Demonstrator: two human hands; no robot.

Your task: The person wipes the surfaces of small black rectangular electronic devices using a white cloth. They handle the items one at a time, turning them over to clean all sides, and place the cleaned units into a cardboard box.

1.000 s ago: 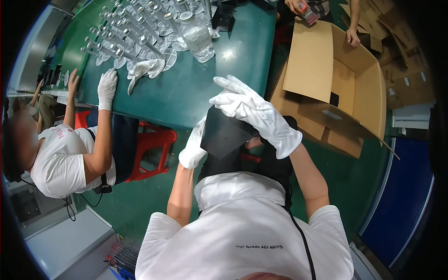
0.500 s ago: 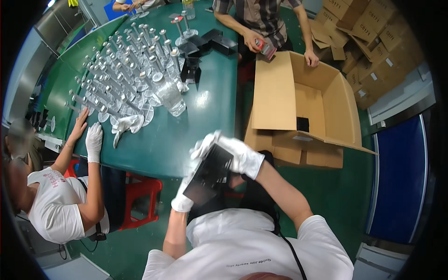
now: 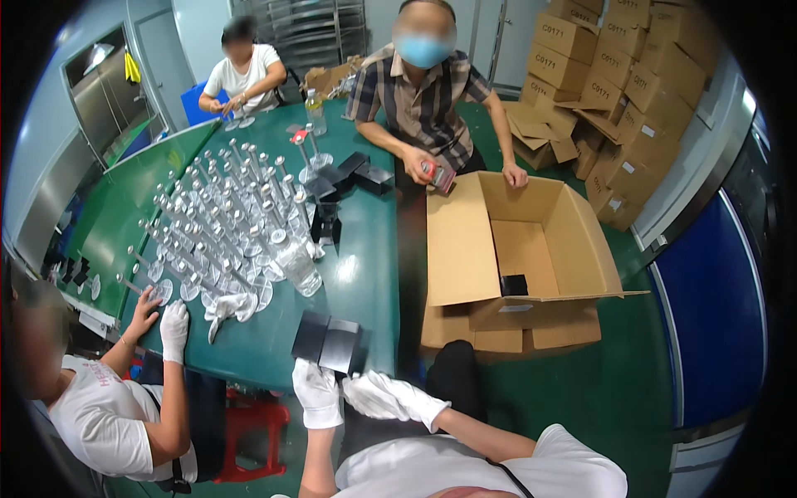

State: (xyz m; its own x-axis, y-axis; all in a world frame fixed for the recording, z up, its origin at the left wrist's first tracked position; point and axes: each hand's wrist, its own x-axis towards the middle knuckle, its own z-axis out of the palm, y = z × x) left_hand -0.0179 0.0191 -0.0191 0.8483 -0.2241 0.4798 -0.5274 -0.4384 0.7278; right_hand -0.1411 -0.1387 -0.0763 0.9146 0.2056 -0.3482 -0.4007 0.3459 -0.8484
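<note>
A black piece with two flat rectangular panels [image 3: 340, 342] stands tilted up over the near edge of the green table. My left hand [image 3: 317, 397], in a white glove, is closed round its lower end. Beside that end is my right hand [image 3: 390, 398], also gloved, its fingers stretched out toward the left one; whether they touch the piece is hard to see. Farther off on the table lie similar black pieces [image 3: 369, 176]. Left of them many metal posts on clear round bases [image 3: 224, 220] stand close together, with a clear bottle [image 3: 297, 264] at their near side.
An open cardboard box [image 3: 457, 249] stands right of the table [image 3: 361, 274], a black item [image 3: 514, 285] inside. Across from me a person [image 3: 423, 100] holds a red-and-clear tape dispenser [image 3: 436, 174]. Another person's gloved hand [image 3: 173, 332] rests at left. Stacked cartons [image 3: 631, 124] fill the back right.
The black piece has moved up and away from my lap to the table edge, its panels now facing me. My right hand has slid down to its lower end. The view has tilted up.
</note>
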